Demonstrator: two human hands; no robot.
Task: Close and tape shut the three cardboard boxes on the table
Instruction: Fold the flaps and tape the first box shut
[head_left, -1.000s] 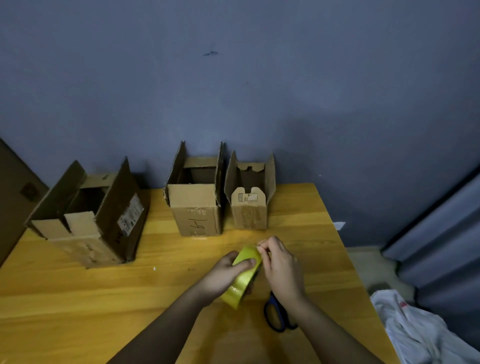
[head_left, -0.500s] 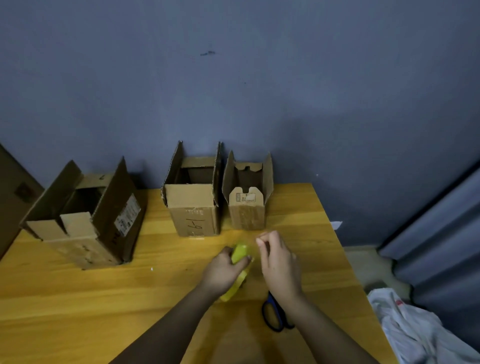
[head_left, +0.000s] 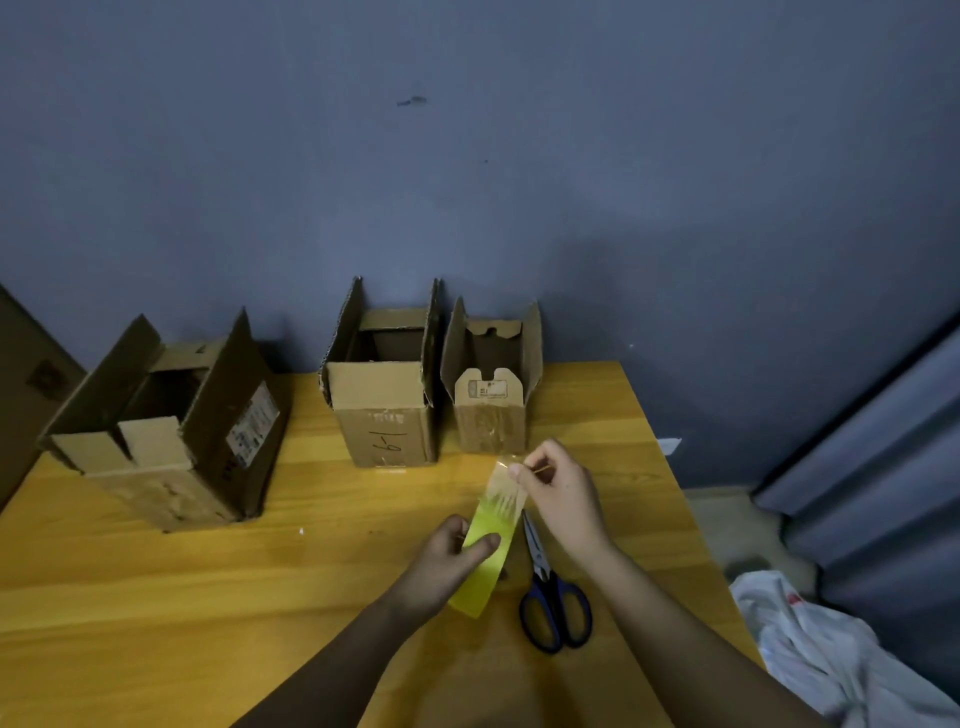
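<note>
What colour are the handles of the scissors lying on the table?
Blue, with black inner rims, on the scissors; the head view, the only one, shows them clearly.

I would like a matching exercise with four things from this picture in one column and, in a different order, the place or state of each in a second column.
Things:
1. tape roll
2. scissors
3. small box
4. white cloth

Places or states:
A. lying flat on the table, untouched
B. off the table, at the lower right
C. held in the left hand, its strip pulled by the right hand
D. standing rightmost of three, flaps open

Pairs: 1-C, 2-A, 3-D, 4-B
</note>
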